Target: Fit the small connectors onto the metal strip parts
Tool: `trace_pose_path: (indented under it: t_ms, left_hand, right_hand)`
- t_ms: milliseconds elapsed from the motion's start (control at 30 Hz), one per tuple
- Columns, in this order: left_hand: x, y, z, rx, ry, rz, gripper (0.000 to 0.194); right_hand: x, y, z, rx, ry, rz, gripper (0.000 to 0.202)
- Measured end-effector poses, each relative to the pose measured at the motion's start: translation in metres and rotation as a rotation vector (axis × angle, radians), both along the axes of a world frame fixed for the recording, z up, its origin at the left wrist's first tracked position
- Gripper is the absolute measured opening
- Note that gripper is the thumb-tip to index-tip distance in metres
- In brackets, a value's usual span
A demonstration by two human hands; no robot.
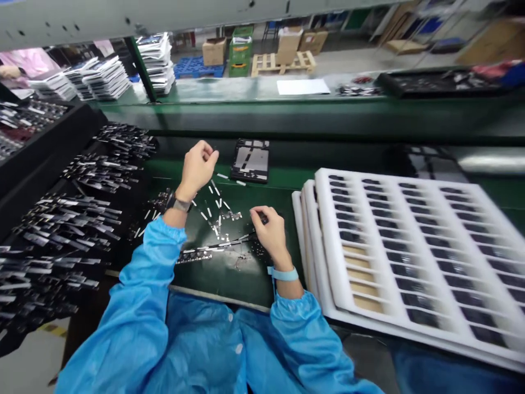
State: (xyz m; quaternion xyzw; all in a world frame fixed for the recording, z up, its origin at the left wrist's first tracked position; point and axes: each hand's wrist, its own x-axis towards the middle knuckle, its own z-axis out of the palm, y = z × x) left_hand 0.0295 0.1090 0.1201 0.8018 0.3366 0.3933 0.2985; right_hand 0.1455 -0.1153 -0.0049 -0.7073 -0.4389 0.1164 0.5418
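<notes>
My left hand (198, 168) is raised over the green bench (241, 284), its thumb and fingers pinched by a tiny dark item I cannot make out. Lower and to the right, my right hand (269, 230) has its fingertips pressed together; anything between them is too small to name. Small white strips (209, 212) lie scattered between the hands. Long dark strips (197, 255) extend across the bench toward a pile of small black parts (257, 247) beside my right hand. A dark flat device with grey panels (257, 158) lies just right of my left hand.
Bundles of thin metallic parts (69, 221) fill the left side. White foam trays (344, 273) with dark pieces in slots are stacked at the right. Behind are a raised shelf with a white sheet (302, 86), a black tray (443, 83), and a person's pink sleeve (30, 61) at far left.
</notes>
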Motion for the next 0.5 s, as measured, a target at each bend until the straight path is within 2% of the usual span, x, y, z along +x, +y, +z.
trace_pose_path:
  t_ms: [100,233,367,500]
  left_hand:
    - [0.065,0.036,-0.006,-0.247,0.092,-0.073,0.023]
    - [0.127,0.072,-0.010,-0.473,0.042,-0.007,0.022]
    - [0.163,0.090,-0.014,-0.683,-0.059,0.050,0.021]
    - [0.179,0.095,-0.025,-0.655,-0.199,0.104,0.011]
  right_hand:
    - [0.013,-0.004,-0.003,0.016,0.100,-0.126,0.024]
    - [0.015,-0.001,-0.008,0.038,0.137,-0.137,0.024]
    - [0.012,0.005,-0.007,0.042,0.133,-0.120,0.021]
    - [0.012,0.006,-0.007,0.049,0.143,-0.107,0.021]
